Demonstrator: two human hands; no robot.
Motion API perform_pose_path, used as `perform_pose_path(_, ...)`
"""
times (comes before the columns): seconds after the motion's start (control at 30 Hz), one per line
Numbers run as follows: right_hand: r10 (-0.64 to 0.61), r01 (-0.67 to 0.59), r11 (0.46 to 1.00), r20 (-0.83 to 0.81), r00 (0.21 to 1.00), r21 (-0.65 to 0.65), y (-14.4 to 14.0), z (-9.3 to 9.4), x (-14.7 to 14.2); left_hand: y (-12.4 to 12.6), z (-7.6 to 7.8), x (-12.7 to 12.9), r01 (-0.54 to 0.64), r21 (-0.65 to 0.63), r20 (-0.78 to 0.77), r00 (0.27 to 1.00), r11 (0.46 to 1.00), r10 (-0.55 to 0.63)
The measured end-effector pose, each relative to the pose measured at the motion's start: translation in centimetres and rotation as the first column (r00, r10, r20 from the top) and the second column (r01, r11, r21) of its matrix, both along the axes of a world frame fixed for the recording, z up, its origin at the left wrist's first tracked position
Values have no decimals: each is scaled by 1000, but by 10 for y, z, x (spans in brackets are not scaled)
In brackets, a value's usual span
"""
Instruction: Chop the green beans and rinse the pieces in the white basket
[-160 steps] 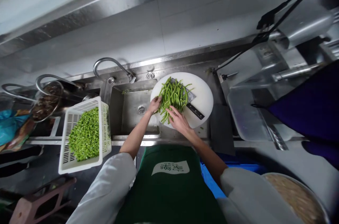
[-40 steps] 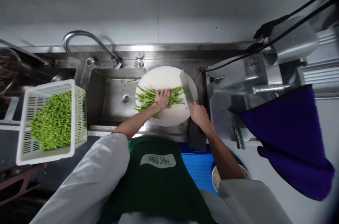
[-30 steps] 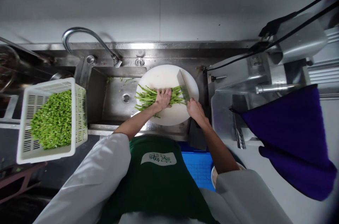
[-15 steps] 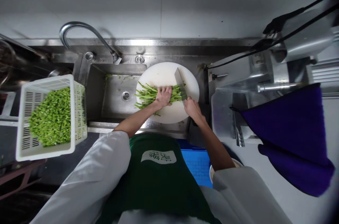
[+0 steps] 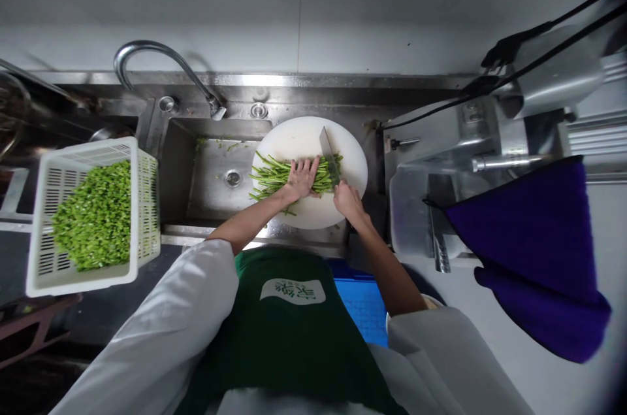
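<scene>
Green beans [image 5: 279, 176]: bright green, bundled at the centre of the board. Cutting board [image 5: 304, 134]: plain white, round. Cleaver [image 5: 327, 155]: silver-grey blade, with loose green bits on the board at its right edge. Slotted basket [image 5: 143, 206]: white, filled with light green chopped pieces [image 5: 93, 215]. Sink [image 5: 196, 173]: dull steel grey, flecked with green scraps at its far edge. Faucet [image 5: 161, 62]: shiny chrome. Apron [image 5: 289, 336]: dark green with a pale label bearing green characters. Sleeves [image 5: 161, 330]: light grey-white. Cloth [image 5: 533, 245]: deep purple-blue. Crate [image 5: 362, 310]: vivid blue. Wall tiles [image 5: 294, 10]: pale grey.
</scene>
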State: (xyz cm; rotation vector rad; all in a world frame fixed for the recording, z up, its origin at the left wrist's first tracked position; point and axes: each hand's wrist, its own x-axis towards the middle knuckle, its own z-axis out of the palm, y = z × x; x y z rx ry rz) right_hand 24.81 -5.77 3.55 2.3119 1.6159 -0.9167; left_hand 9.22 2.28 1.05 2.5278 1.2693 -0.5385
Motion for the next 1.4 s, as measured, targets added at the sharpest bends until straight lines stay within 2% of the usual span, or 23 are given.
perform_pose_path(0.13, 0, 0, 1000, 26, 1000, 10, -9, 19, 4, -10, 7, -20, 24, 26, -26, 999, 999, -24)
perform_pose_path(0.23, -11, 9, 999, 47, 999, 37, -20, 35, 1, -14, 6, -31, 53, 43, -68, 996, 998, -50)
perform_pose_path(0.33, 13, -14, 1000, 27, 1000, 25, -28, 42, -5, -8, 2, -33, 35, 33, -82, 996, 999, -32)
perform_pose_path(0.5, 39, -39, 999, -6, 999, 0, -28, 28, -10, 4, 3, -27, 21, -8, -40, 999, 1000, -22)
perform_pose_path(0.63, 5, -5, 1000, -15, 1000, -1, -12, 8, -16, 7, 5, -25, 31, -22, -40, 999, 999, -32)
perform_pose_path(0.73, -1, 1, 1000, -13, 1000, -9, -2, 5, -15, 7, 3, -25, 37, -15, -41, 998, 999, -38)
perform_pose_path(0.83, 30, -29, 1000, 19, 999, -9, -8, 21, -9, 7, -2, -25, 26, -1, -27, 999, 1000, -26)
perform_pose_path(0.93, 46, -46, 999, 70, 997, 4, -25, 44, -6, 7, -6, -24, 18, -11, -21, 1000, 1000, -18)
perform_pose_path(1.0, 58, -58, 998, 75, 995, -7, -34, 52, -9, 7, -7, -23, 15, -23, -17, 1000, 1000, -16)
perform_pose_path(1.1, 85, -84, 996, 48, 995, -27, -31, 43, -16, 8, -10, -22, 12, -20, -14, 1000, 1000, -12)
perform_pose_path(1.27, 40, -40, 999, 11, 999, -14, 5, 10, -28, 8, -19, -25, 23, 7, -4, 1000, 1000, -23)
perform_pose_path(1.33, 42, -42, 999, 20, 999, -9, 10, 9, -27, 8, -21, -26, 26, 14, 12, 1000, 1000, -27)
perform_pose_path(1.4, 61, -61, 998, 41, 997, -6, 3, 18, -24, 8, -21, -26, 21, 12, 23, 999, 1000, -21)
